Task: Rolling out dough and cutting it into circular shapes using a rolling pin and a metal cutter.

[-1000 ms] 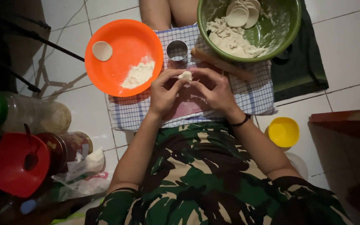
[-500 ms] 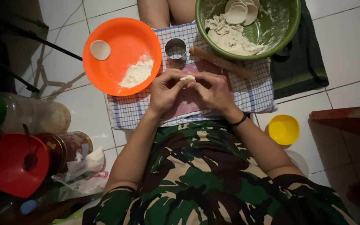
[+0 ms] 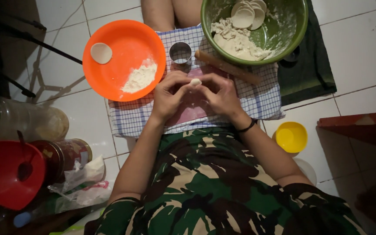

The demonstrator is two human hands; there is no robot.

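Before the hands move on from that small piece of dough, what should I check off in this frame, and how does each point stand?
1. Dough piece held by both hands: ok, pinched between the left hand and right hand.
2. Dough fully sealed or shaped: cannot tell, fingers cover most of it.
3. Flour on the orange plate: ok, a pile of flour lies there.
4. Free spot on the plate: ok, only one dough round beside the flour.
5. More rounds on hand: ok, a stack of rounds sits in the green bowl.
6. Metal ring cutter clear of the hands: ok, apart on the checked cloth.
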